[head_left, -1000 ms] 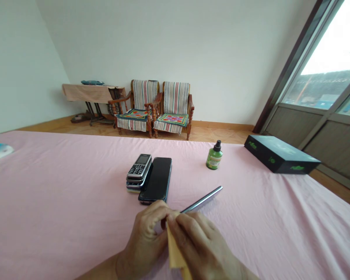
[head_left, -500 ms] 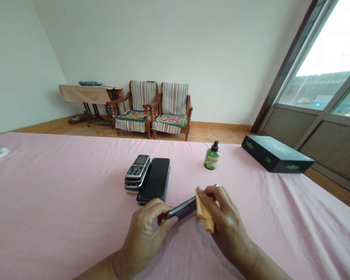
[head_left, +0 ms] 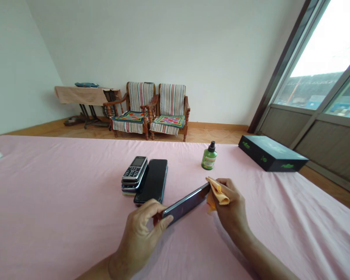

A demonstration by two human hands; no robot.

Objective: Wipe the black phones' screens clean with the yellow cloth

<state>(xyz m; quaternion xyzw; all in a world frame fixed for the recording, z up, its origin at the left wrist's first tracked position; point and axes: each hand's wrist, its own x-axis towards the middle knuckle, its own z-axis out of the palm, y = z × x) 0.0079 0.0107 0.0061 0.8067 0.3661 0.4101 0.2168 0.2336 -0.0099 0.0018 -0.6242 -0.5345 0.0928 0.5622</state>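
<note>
My L hand (head_left: 138,243) grips phone (head_left: 186,204), R hand (head_left: 229,206) pinches yellow cloth (head_left: 217,194) against its end; keypad phones (head_left: 134,175), black phone (head_left: 153,181) lie mid-frame, untouched.

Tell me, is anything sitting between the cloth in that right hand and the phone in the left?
Nothing visible does: the yellow cloth in the right hand touches the far end of the dark smartphone, which the left hand holds.

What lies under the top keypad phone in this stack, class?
Under the keypad phone, edges of what look like more phones show; their faces are covered and cannot be seen.
</note>
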